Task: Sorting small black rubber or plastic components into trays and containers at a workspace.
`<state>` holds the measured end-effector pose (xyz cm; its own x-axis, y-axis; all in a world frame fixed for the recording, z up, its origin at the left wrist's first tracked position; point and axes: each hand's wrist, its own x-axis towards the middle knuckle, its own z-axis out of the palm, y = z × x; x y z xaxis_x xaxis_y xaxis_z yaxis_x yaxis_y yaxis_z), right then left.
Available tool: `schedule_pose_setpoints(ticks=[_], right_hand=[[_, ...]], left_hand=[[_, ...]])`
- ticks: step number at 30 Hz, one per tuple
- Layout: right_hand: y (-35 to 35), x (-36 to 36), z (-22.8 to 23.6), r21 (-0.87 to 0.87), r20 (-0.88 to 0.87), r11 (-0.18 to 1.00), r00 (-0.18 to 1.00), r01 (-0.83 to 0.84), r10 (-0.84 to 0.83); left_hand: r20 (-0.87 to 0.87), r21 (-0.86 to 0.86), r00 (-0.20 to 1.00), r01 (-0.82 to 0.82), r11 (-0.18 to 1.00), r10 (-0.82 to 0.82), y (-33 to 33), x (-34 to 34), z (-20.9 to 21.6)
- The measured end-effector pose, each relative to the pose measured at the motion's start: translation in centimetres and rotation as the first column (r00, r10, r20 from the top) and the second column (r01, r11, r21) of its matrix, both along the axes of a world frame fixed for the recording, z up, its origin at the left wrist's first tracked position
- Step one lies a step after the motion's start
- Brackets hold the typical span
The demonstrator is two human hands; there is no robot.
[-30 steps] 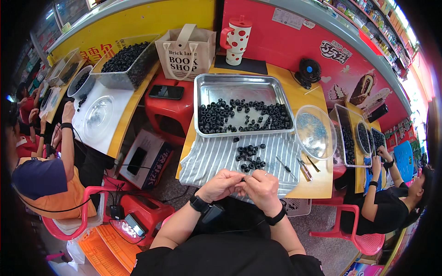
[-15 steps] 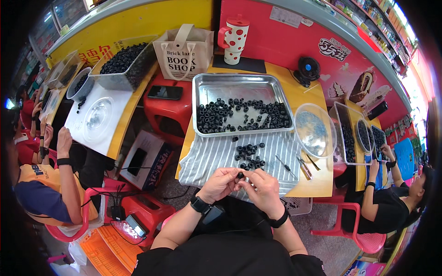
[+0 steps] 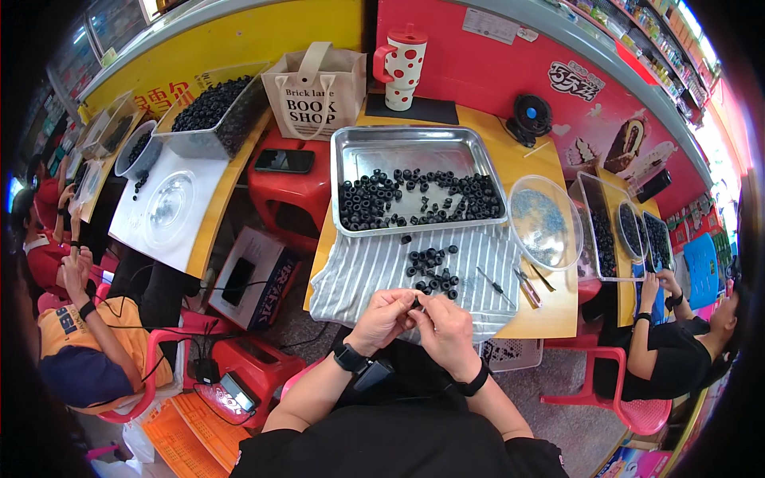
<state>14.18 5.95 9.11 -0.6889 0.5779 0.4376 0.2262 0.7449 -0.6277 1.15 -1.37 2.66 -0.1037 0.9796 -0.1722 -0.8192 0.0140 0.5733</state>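
Over the near edge of a grey striped cloth (image 3: 351, 275), my left hand (image 3: 382, 320) and my right hand (image 3: 446, 328) meet fingertip to fingertip. Both pinch a small black round part (image 3: 415, 303), mostly hidden by the fingers. Just beyond them several loose black parts (image 3: 434, 269) lie on the cloth; they look like short rings with a hole. A metal tray (image 3: 406, 150) behind the cloth holds many more, gathered toward its near side. To the right lie a thin dark pointed tool (image 3: 496, 287), a small tool with reddish handles (image 3: 527, 290) and dark tweezers (image 3: 542, 278).
A clear round tub (image 3: 546, 223) stands right of the tray. Beyond are a spotted tumbler (image 3: 405, 68), a black fan (image 3: 531, 119) and a cloth bag (image 3: 315, 92). A phone (image 3: 285, 161) lies on a red stool. Co-workers sit left (image 3: 103, 334) and right (image 3: 669, 350).
My hands stay together with fingers slightly shifted, and the black part is more covered. The co-worker on the left has leaned and lowered their hands.
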Motion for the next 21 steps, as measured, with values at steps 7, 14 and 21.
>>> schedule_pose_setpoints(ticks=[7,14,21], right_hand=[[0.2,0.2,-0.4,-0.03,-0.022,0.999,1.0,-0.013,0.013],[1.2,1.7,0.5,-0.148,0.048,0.988,0.997,-0.048,0.056],[2.3,4.4,1.4,-0.03,0.087,1.0,0.996,0.0,0.003]], left_hand=[[-0.068,0.003,0.998,0.017,1.0,-0.017,0.4,0.2,0.8],[-0.086,0.034,0.985,0.15,0.988,-0.146,-0.2,-0.5,-0.5],[-0.16,-0.003,0.96,0.234,0.972,-0.231,0.5,0.2,1.8]])
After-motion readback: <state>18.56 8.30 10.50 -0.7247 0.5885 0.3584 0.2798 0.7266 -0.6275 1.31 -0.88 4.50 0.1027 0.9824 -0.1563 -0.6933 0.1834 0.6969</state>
